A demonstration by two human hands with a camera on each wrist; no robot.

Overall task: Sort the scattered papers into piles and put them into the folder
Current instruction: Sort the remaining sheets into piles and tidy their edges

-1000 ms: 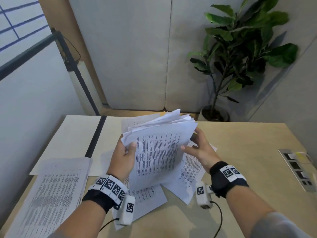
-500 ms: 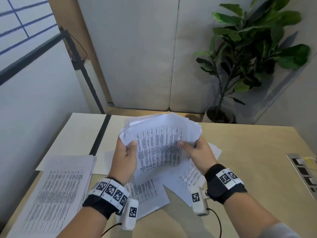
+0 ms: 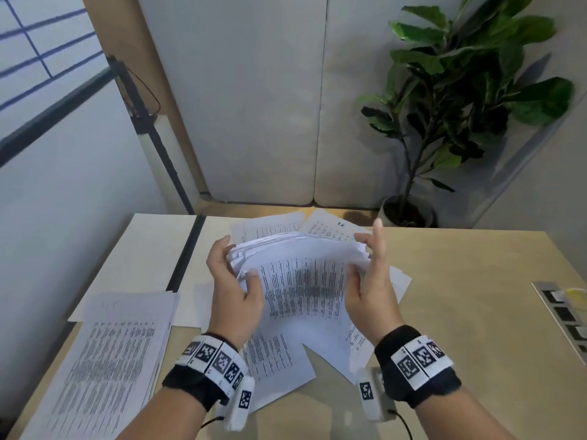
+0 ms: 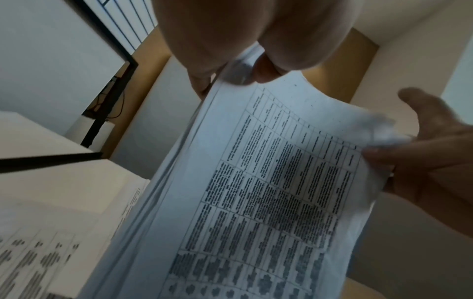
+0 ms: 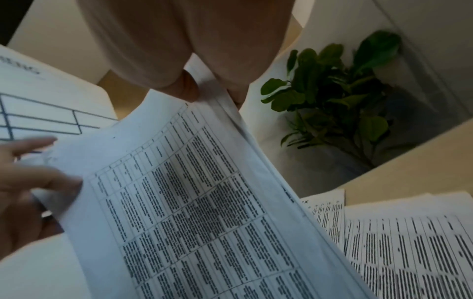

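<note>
A thick stack of printed papers (image 3: 305,281) is held over the table, tilted, its far edge raised and its near edge low over loose sheets (image 3: 276,360). My left hand (image 3: 236,268) grips its left edge, thumb on top. My right hand (image 3: 365,262) pinches the right edge, one finger pointing straight up. The left wrist view shows the stack (image 4: 268,192) under my left hand (image 4: 235,76). In the right wrist view, my right hand (image 5: 212,93) nips the stack (image 5: 192,202). The open cream folder (image 3: 158,242) with a black spine lies at the back left. A sorted pile (image 3: 117,360) lies front left.
More loose sheets (image 3: 317,227) lie beyond the stack at the table's far edge. A socket strip (image 3: 565,312) is set into the wooden table (image 3: 460,312) at the right. A potted plant (image 3: 460,90) stands behind the table, and a black stand (image 3: 152,138) at the back left.
The stack stood nearly upright facing me a second ago; it has tipped flatter and lower. Both hands slid to its side edges near the top, and my right forefinger has straightened.
</note>
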